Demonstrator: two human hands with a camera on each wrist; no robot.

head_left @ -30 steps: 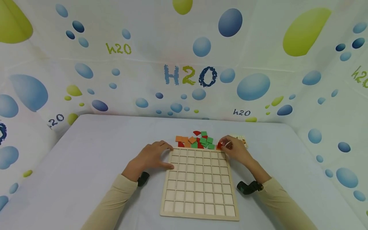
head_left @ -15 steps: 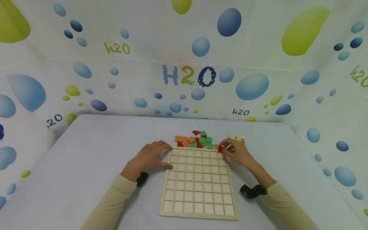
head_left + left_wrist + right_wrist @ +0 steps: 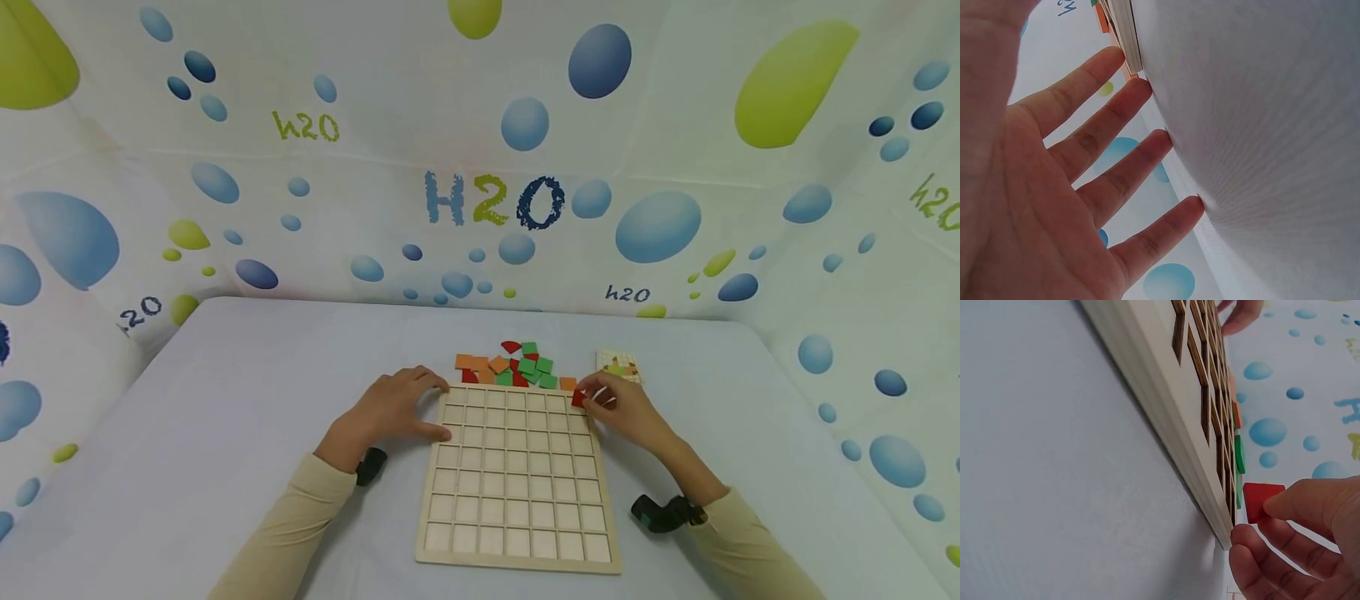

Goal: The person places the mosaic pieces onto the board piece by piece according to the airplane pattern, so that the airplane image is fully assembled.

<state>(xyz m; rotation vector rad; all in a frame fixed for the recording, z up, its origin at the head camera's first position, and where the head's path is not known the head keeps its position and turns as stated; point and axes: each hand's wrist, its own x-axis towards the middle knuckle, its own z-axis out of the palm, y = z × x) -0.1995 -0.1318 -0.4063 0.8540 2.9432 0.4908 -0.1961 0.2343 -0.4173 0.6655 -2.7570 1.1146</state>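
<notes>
My right hand [image 3: 621,405] pinches a red tile [image 3: 1262,501] between thumb and fingers. In the head view the red tile overlaps the far right corner cell of the wooden grid board [image 3: 495,482]. Its visible face looks square-edged, part of it hidden by the thumb. At the board's far left corner my left hand [image 3: 399,406] rests with fingers spread. The left wrist view shows those straight fingers [image 3: 1124,177] with their tips down on the white cloth, the index fingertip against the board's corner.
Beyond the board's far edge lies a loose pile of orange, green and red tiles [image 3: 527,367]. A small patterned card [image 3: 619,364] sits behind my right hand. White cloth covers the table [image 3: 262,375], and a printed curtain [image 3: 375,150] hangs behind it.
My right hand has drawn back toward me and slightly right, carrying the red tile from beside the pile to above the board's far right corner. The left hand has stayed in place.
</notes>
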